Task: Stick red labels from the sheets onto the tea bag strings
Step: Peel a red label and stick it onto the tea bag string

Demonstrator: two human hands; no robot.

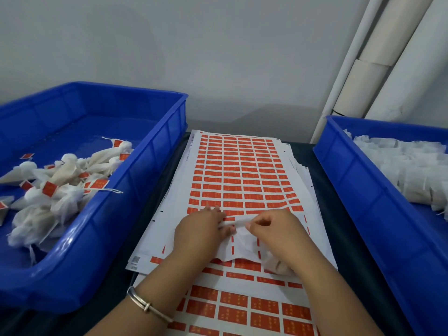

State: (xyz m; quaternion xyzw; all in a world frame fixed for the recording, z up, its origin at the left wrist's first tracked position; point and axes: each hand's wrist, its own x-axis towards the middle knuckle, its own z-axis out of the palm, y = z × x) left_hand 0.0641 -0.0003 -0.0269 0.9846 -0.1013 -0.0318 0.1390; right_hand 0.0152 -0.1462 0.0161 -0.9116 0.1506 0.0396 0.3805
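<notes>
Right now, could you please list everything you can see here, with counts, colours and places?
Crates: two, blue; left crate, right crate.
Labelled tea bags: a pile, white with red labels, in left crate.
Unlabelled tea bags: a pile, white, in right crate.
Label sheets: a stack, white with red labels, centre.
Tea bag: one, white, between the hands.
Bracelet: one, silver, left wrist.
Left hand: on the sheet.
Right hand: pinching the tea bag.

Both forearms reach in from near edge, hands almost meeting at centre. Left hand (201, 229) palm down, fingers extended flat. Right hand (274, 226) fingers curled, fingertips pinched together.
</notes>
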